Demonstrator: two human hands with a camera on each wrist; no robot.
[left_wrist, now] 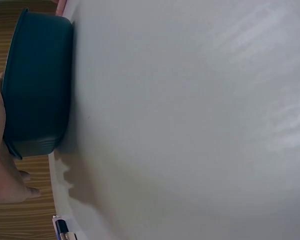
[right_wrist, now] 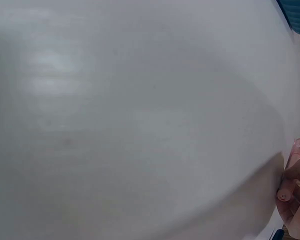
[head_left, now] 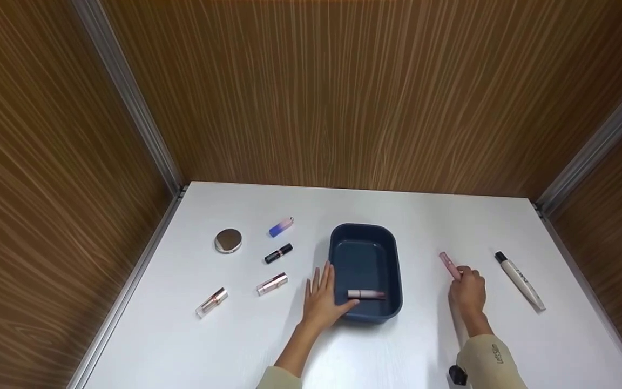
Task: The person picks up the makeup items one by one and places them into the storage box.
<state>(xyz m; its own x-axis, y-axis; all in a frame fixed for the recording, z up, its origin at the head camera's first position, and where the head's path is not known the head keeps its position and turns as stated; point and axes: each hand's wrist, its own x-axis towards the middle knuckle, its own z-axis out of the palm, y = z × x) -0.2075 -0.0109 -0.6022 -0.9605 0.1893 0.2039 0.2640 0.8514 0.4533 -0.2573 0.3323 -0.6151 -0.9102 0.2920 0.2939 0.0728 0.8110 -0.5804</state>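
My left hand (head_left: 320, 307) rests on the left rim of a dark blue rectangular bin (head_left: 359, 259), fingers extended and spread, thumb reaching over the near left corner. Inside the bin, near its front, lies a pale pink lip gloss tube (head_left: 366, 294) with a darker end. In the left wrist view the hand (left_wrist: 4, 172) touches the rim of the bin (left_wrist: 40, 85). To the right of the bin, my right hand (head_left: 468, 292) pinches a slim pink lip gloss tube (head_left: 447, 262) by its near end. The right wrist view shows fingers curled round this tube (right_wrist: 296, 150).
On the left of the white table (head_left: 181, 356) lie a round compact (head_left: 228, 241), a blue-pink tube (head_left: 281, 227), a black lipstick (head_left: 278, 253) and two clear-and-rose-gold lipsticks (head_left: 272, 283). A white tube with a black cap (head_left: 520, 281) lies far right. Wood-grain panels (head_left: 343, 97) surround the table.
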